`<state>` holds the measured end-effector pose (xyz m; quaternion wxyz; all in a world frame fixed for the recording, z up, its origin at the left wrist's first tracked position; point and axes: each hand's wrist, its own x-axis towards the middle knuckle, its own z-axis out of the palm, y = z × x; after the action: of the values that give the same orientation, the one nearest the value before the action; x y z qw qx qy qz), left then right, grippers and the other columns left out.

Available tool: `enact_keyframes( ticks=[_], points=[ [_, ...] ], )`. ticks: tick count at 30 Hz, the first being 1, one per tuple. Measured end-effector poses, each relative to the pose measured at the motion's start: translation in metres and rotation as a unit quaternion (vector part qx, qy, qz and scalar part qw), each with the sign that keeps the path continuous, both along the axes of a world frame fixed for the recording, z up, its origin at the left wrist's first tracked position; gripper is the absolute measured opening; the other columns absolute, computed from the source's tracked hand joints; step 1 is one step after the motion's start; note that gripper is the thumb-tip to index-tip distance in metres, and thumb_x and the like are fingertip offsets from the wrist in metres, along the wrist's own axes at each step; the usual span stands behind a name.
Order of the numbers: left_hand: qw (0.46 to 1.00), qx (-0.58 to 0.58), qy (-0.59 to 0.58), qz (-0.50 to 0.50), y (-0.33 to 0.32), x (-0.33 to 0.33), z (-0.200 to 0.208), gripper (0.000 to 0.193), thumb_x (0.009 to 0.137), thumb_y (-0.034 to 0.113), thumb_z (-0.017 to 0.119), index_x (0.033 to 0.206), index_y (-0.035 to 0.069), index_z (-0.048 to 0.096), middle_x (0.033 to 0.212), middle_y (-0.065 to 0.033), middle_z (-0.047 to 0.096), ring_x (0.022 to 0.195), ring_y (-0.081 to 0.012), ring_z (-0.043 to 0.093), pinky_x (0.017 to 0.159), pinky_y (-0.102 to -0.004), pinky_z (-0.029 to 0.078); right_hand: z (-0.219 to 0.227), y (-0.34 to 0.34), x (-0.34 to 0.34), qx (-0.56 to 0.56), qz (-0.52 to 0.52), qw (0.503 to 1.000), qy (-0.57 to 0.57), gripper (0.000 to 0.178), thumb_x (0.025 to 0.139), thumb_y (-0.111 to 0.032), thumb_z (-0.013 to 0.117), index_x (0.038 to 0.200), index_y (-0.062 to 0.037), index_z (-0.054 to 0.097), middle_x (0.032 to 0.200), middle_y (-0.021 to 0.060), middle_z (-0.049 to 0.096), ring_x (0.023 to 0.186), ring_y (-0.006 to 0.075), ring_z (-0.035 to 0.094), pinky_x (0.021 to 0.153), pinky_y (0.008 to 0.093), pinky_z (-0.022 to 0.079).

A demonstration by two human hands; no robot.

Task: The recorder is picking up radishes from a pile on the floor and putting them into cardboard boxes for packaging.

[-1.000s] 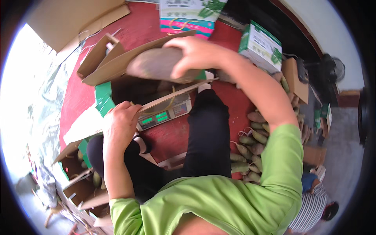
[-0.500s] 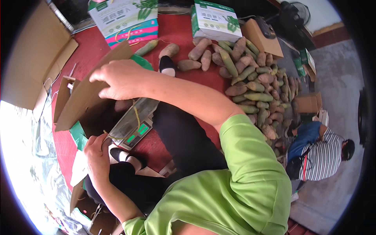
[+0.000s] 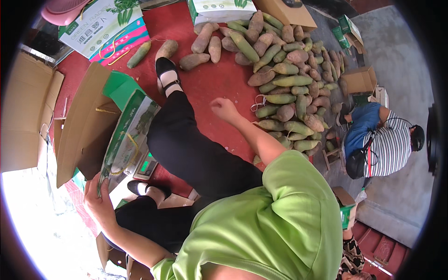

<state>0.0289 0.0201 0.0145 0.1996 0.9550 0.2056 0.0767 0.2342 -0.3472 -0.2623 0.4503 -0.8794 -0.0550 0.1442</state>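
At the left stands a cardboard box (image 3: 79,126) with raised flaps, one of them printed green and white (image 3: 135,123) and fitted with a yellow cord handle (image 3: 135,149). My left hand (image 3: 99,198) is closed on the near lower corner of that printed flap. Beside it shows part of a weighing scale (image 3: 148,163) with a lit green display; the flap covers the rest. My right hand (image 3: 225,110) is over the red mat, short of the radish pile (image 3: 289,88), fingers loosely bent and nothing visible in them. The box's contents are hidden.
Two printed gift boxes (image 3: 105,35) (image 3: 221,11) stand at the back. A lone green radish (image 3: 139,54) lies before the left one. My legs straddle the red mat (image 3: 196,88). At the right a person in a striped shirt (image 3: 389,142) sits by small cartons (image 3: 361,80).
My right hand has left the box and swung right over the mat. The printed flap has come up across the scale, with my left hand at its corner. The view has shifted.
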Motion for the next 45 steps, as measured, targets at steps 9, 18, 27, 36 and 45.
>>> enact_keyframes(
  ticks=[9, 18, 27, 36, 45],
  points=[
    [0.998, 0.021, -0.051, -0.016, 0.01, -0.002, -0.01, 0.019, 0.086, 0.003, 0.061, 0.104, 0.002, 0.067, 0.088, -0.0097, 0.065, 0.078, -0.0207, 0.062, 0.07, -0.0323, 0.049, -0.04, -0.114, -0.015, -0.326, 0.026, 0.939, 0.103, 0.024, 0.081, -0.017, 0.054, 0.098, -0.007, 0.067, 0.103, 0.0163, 0.066, 0.097, 0.034, 0.063, 0.088, 0.0418, 0.051],
    [0.998, 0.035, -0.048, 0.023, 0.009, -0.001, -0.014, 0.019, 0.09, 0.009, 0.061, 0.105, 0.002, 0.067, 0.083, -0.0078, 0.063, 0.073, -0.0183, 0.06, 0.065, -0.031, 0.048, -0.011, -0.159, 0.045, -0.552, 0.036, 0.824, 0.123, 0.044, 0.084, -0.018, 0.057, 0.126, -0.011, 0.047, 0.131, 0.0062, 0.048, 0.127, 0.024, 0.043, 0.092, 0.0435, 0.046],
    [0.998, 0.039, -0.007, 0.046, 0.003, 0.007, -0.018, 0.015, 0.088, 0.006, 0.06, 0.1, 0.0, 0.066, 0.083, -0.0099, 0.063, 0.073, -0.0204, 0.061, 0.065, -0.0316, 0.048, -0.04, -0.211, 0.052, -0.601, 0.082, 0.792, 0.067, 0.045, 0.088, -0.016, 0.05, 0.132, -0.0153, 0.043, 0.131, 0.002, 0.05, 0.128, 0.0222, 0.041, 0.094, 0.0564, 0.038],
    [0.999, 0.019, 0.015, 0.024, -0.006, 0.019, -0.013, 0.012, 0.086, 0.006, 0.061, 0.096, -0.001, 0.064, 0.08, -0.0116, 0.062, 0.071, -0.0235, 0.06, 0.065, -0.0336, 0.046, -0.042, -0.203, 0.059, -0.628, 0.123, 0.763, 0.091, 0.023, 0.088, -0.019, 0.051, 0.103, -0.0165, 0.068, 0.113, 0.0017, 0.064, 0.114, 0.0194, 0.054, 0.087, 0.0434, 0.043],
    [0.999, 0.034, 0.015, 0.021, -0.004, 0.012, -0.008, 0.013, 0.085, 0.008, 0.063, 0.094, -0.001, 0.064, 0.079, -0.0123, 0.061, 0.072, -0.0273, 0.059, 0.066, -0.0359, 0.046, -0.011, -0.148, 0.035, -0.578, 0.217, 0.786, 0.046, 0.022, 0.089, -0.027, 0.051, 0.099, -0.0172, 0.068, 0.101, 0.0023, 0.068, 0.099, 0.0219, 0.062, 0.081, 0.0417, 0.046]
  ],
)
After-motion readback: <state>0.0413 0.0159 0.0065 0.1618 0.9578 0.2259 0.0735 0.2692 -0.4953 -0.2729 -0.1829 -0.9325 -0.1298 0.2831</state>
